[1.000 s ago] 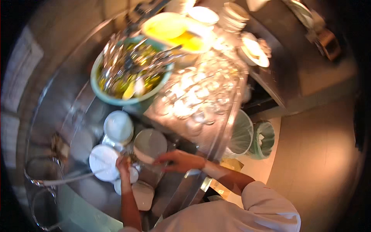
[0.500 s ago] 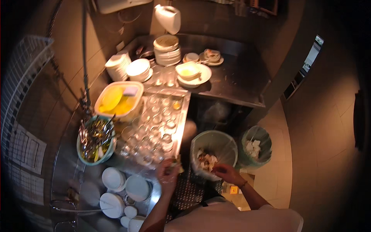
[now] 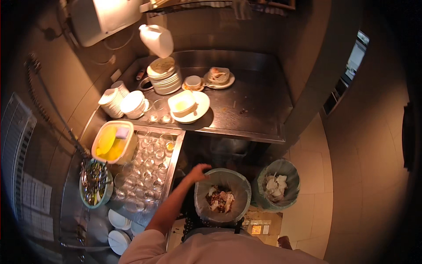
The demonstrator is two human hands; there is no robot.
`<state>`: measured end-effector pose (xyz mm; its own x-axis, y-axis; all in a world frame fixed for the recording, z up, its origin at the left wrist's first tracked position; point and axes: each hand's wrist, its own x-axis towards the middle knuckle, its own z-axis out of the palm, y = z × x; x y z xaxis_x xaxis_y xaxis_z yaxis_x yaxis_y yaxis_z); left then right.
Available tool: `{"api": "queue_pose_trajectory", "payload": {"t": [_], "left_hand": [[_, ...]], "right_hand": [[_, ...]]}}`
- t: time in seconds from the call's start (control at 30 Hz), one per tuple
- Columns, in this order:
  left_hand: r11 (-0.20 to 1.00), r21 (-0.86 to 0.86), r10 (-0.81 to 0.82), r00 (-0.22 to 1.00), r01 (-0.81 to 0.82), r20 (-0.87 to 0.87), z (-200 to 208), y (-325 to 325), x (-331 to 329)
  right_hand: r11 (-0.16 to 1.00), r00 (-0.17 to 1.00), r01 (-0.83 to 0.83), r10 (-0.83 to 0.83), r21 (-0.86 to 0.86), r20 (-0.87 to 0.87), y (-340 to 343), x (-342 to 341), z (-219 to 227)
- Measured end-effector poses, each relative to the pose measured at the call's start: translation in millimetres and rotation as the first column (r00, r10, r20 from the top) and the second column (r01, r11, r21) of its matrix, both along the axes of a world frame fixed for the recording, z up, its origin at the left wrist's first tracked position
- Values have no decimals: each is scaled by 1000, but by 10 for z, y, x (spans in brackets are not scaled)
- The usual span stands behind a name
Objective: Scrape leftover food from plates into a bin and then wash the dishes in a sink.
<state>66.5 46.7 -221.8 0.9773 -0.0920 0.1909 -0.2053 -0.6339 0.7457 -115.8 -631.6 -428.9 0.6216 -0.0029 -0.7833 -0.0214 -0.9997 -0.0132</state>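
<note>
My left hand (image 3: pixel 200 172) reaches forward at the left rim of a lined waste bin (image 3: pixel 246 181). Its fingers are stretched out and hold nothing visible. Inside that bin lie food scraps (image 3: pixel 220 200). A small part of my right arm or hand (image 3: pixel 285 243) shows low beside my body, its fingers hidden. Left of my left forearm, a rack (image 3: pixel 175 152) carries many clear drinking glasses (image 3: pixel 147 176). On the far counter, a white square bowl (image 3: pixel 181 103) rests on a white plate (image 3: pixel 203 108).
A second lined bin (image 3: pixel 295 200) with crumpled white napkins (image 3: pixel 276 187) stands to the right. On the left are a tub of yellow liquid (image 3: pixel 127 152), a basin of cutlery (image 3: pixel 96 185) and white dishes (image 3: pixel 118 241). Stacked plates (image 3: pixel 165 81) stand on the metal counter (image 3: pixel 250 101).
My left hand has moved from the glass rack's near corner up to the bin's left rim. The right hand has drawn back from the bin toward my side. The view has shifted.
</note>
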Motion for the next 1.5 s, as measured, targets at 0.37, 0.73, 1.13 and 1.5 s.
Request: {"api": "queue_pose_trajectory", "payload": {"t": [0.37, 0.73, 1.13, 1.5], "left_hand": [[905, -422, -89, 947, -52, -309, 1188, 259, 515], [538, -584, 52, 715, -608, -697, 1065, 1179, -1119], [747, -431, 447, 862, -507, -238, 1260, 1898, 632], [562, -314, 588, 637, -765, -499, 1084, 2181, 1791]], "right_hand": [[589, 451, -393, -547, 707, 706, 4435, 3549, 2792], [929, 452, 58, -350, 365, 821, 6297, 5866, 2608], [929, 490, -350, 75, 117, 868, 6299, 5715, 2476], [919, 563, -348, 47, 185, 825, 6103, 5338, 2603]]}}
